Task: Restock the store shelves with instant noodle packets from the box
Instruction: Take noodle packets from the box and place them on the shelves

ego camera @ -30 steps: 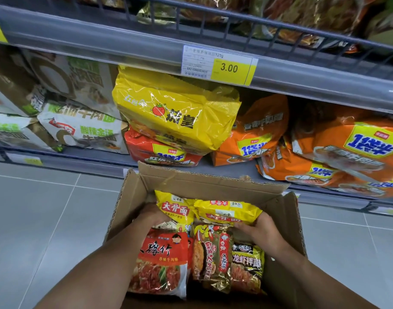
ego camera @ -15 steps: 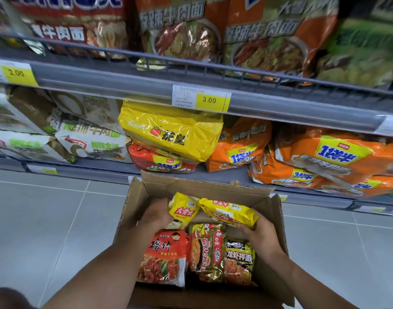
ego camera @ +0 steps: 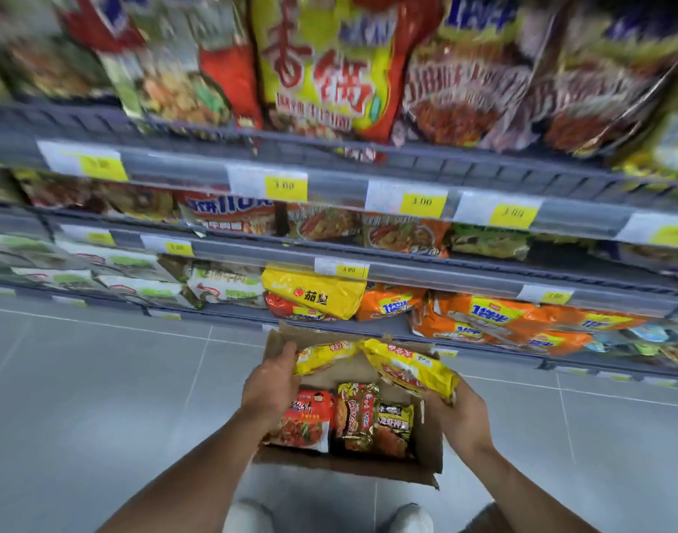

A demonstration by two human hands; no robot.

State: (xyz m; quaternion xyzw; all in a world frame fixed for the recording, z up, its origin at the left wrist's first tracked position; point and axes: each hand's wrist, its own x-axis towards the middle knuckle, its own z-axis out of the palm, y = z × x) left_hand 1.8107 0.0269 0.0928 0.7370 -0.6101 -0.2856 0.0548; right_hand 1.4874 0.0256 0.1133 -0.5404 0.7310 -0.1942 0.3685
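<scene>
Shelving (ego camera: 214, 251) fills the upper half of the frame, four tiers of noodle bags behind grey rails with yellow price tags (ego camera: 285, 185). The top tiers are motion-blurred and their print is unreadable.

Grey tiled floor (ego camera: 99, 398) takes up the lower half.

Open cardboard box (ego camera: 429, 444) at lower centre, standing on the floor just in front of the bottom shelf.

Both forearms enter from the bottom edge. Left hand (ego camera: 272, 382), back to the camera, curls round the left end of a yellow packet (ego camera: 324, 355). Its long axis runs left to right, rising slightly, above the box's far edge.

Right hand (ego camera: 456, 409) grips the lower right end of a second yellow packet (ego camera: 410, 369), which slopes from upper left down to lower right. Fingers under it are hidden.

The two packets meet at their inner ends.

Inside the box, lying flat: red packet (ego camera: 302, 421), gold packet (ego camera: 358, 415), dark packet (ego camera: 395, 423), long axes pointing toward the shelves.
</scene>
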